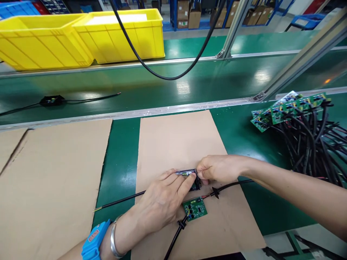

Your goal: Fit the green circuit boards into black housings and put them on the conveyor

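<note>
On the cardboard sheet (179,139) lies a small black case (195,185) with electronic parts showing inside. My left hand (164,196) lies over the case, its fingers holding it down and covering much of it. At the case's right end, my right hand (215,168) is closed in a pinch on its edge; the fingertips are partly hidden. Just below the case is a loose green circuit board (195,208), with black cables (176,240) leaving it at both ends. Another black cable (121,200) with bare wire ends sticks out left of my left hand.
A pile of green circuit boards (298,108) with black cables lies at the right. More cardboard (59,173) covers the left side. Behind the metal rail (168,110) lies a cased cable unit (52,100). Yellow bins (127,39) stand at the back, and a black cable (168,77) hangs overhead.
</note>
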`<state>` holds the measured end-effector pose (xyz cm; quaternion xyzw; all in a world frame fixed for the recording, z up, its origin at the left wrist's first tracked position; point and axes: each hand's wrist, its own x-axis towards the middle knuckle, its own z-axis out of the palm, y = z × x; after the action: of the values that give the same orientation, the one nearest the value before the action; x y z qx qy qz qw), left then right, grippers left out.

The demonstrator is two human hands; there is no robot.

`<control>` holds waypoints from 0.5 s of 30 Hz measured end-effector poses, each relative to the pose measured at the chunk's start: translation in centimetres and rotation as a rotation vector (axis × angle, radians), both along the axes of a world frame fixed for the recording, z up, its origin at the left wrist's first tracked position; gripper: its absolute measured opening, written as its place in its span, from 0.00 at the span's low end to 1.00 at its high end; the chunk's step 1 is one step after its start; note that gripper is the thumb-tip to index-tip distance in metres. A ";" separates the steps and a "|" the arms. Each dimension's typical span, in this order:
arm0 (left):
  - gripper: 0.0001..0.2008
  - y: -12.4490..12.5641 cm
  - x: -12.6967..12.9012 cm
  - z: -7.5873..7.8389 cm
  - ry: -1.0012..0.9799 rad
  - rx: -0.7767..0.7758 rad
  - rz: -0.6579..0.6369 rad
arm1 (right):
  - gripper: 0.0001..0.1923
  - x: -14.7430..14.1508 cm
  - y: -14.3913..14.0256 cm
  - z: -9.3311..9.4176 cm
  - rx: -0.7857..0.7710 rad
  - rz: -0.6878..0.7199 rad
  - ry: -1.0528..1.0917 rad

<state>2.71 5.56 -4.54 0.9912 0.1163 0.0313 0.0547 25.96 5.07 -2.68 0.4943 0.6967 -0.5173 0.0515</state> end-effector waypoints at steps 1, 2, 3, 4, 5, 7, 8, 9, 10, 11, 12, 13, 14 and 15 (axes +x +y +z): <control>0.33 0.1 0.1 0.1 0.008 -0.010 -0.004 | 0.13 -0.1 0.1 0.1 -0.017 0.005 -0.022; 0.32 0.1 0.3 0.2 0.016 -0.019 -0.007 | 0.13 -0.2 0.3 0.1 -0.037 0.020 -0.048; 0.32 0.1 0.4 0.3 0.021 -0.028 -0.010 | 0.13 -0.3 0.5 0.2 -0.040 0.052 -0.080; 0.31 0.1 0.6 0.4 0.025 -0.032 -0.013 | 0.13 -0.4 0.7 0.3 -0.007 0.094 -0.114; 0.31 0.0 0.7 0.5 0.031 -0.029 -0.016 | 0.14 -0.6 0.8 0.3 0.032 0.137 -0.142; 0.29 -0.2 0.9 0.6 0.049 -0.008 -0.021 | 0.14 -0.8 0.9 0.1 0.102 0.186 -0.165; 0.29 -0.4 1.0 0.6 0.056 0.006 -0.019 | 0.13 -1.0 0.9 -0.1 0.129 0.189 -0.162; 0.28 -0.5 0.9 0.5 0.059 0.020 -0.015 | 0.12 -1.1 0.8 -0.3 0.150 0.180 -0.155; 0.28 -0.5 0.9 0.4 0.060 0.029 -0.012 | 0.11 -1.2 0.7 -0.5 0.169 0.164 -0.146; 0.29 -0.5 0.8 0.3 0.062 0.034 -0.009 | 0.10 -1.3 0.5 -0.8 0.192 0.146 -0.141; 0.30 -0.5 0.7 0.2 0.064 0.037 -0.007 | 0.09 -1.4 0.4 -0.9 0.216 0.129 -0.137; 0.31 -0.4 0.6 0.1 0.070 0.038 -0.007 | 0.08 -1.5 0.4 -1.0 0.240 0.110 -0.135; 0.33 -0.3 0.5 0.0 0.083 0.037 -0.010 | 0.07 -1.6 0.4 -1.0 0.263 0.090 -0.136; 0.34 -0.2 0.5 0.0 0.094 0.040 -0.012 | 0.07 -1.6 0.4 -0.9 0.284 0.074 -0.140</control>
<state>3.22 5.35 -4.55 0.9932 0.1119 -0.0135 0.0295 24.33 5.44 -3.61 0.5056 0.7752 -0.3756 0.0485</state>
